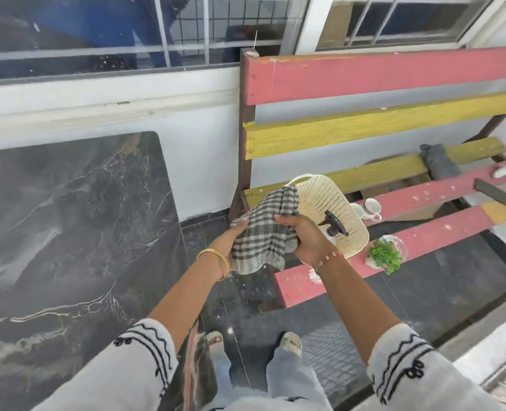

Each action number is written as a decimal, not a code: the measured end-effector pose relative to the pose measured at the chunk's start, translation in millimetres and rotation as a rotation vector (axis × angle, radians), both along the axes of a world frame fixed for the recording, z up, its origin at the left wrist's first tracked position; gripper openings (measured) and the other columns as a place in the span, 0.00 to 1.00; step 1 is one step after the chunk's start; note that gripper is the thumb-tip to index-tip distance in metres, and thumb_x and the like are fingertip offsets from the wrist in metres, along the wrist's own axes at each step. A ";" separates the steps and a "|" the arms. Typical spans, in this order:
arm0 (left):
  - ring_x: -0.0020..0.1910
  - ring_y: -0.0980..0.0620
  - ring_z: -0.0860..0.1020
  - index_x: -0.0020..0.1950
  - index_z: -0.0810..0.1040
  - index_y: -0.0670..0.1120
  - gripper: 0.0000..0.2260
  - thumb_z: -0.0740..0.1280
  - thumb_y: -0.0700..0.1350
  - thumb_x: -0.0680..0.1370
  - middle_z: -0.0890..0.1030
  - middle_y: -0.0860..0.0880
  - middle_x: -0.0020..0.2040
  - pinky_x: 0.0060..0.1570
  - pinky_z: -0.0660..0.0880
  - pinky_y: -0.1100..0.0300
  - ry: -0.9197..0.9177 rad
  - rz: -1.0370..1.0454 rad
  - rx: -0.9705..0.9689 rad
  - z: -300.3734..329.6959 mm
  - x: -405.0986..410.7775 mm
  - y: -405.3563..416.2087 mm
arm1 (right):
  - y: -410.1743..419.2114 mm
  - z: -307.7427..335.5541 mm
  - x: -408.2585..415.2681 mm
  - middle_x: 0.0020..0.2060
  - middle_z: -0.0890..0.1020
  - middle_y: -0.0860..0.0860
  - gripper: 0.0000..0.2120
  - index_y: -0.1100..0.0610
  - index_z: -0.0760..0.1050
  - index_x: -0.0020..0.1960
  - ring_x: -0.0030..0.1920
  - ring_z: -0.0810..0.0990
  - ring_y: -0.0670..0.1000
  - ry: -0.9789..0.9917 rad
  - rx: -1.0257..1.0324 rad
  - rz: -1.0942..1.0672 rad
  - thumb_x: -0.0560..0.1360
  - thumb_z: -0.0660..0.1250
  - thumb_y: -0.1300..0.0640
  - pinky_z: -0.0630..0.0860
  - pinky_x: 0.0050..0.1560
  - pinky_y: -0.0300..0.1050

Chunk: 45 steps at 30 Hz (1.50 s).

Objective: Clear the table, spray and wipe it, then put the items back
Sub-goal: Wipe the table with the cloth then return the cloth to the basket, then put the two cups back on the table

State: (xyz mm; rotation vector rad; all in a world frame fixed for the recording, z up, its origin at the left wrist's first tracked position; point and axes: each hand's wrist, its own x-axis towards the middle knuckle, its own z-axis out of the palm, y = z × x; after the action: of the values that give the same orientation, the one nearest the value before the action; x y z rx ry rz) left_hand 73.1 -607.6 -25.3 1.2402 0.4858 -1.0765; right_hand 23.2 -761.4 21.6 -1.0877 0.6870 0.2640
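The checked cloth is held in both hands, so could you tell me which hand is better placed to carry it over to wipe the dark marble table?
Probably the left hand: it grips the checked cloth on the side nearer the marble table.

Table: the dark marbled tabletop (68, 226) stands against the white wall, a rounded far corner showing; nothing sits on the part in view.
Bench: a slatted bench (379, 75) painted red and yellow stands just right of the table.
Front red slat: a small green plant (385, 256) in a clear holder, with the cream perforated basket (329, 209) beside it at the left end.
Middle red slat: two white cups (371, 207) just right of the basket; a dark flat block (493, 191) and a pale small object (505, 170) toward the right end.
Back yellow slat: a folded grey cloth (437, 161).
Floor: dark tiles (453, 280) under the bench.
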 end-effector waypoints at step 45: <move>0.52 0.46 0.71 0.67 0.66 0.35 0.18 0.59 0.37 0.78 0.74 0.43 0.48 0.51 0.68 0.57 0.116 0.072 0.639 -114.7 85.1 -300.4 | -286.9 -206.7 114.5 0.36 0.78 0.55 0.09 0.59 0.75 0.42 0.39 0.75 0.53 0.313 -0.969 0.740 0.74 0.58 0.68 0.65 0.31 0.34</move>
State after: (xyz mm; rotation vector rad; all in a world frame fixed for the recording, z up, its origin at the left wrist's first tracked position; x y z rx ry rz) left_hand 158.2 -908.0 -140.0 1.7017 1.0083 -0.9641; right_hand 137.8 -1048.3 -185.2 -2.2586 0.6690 0.7951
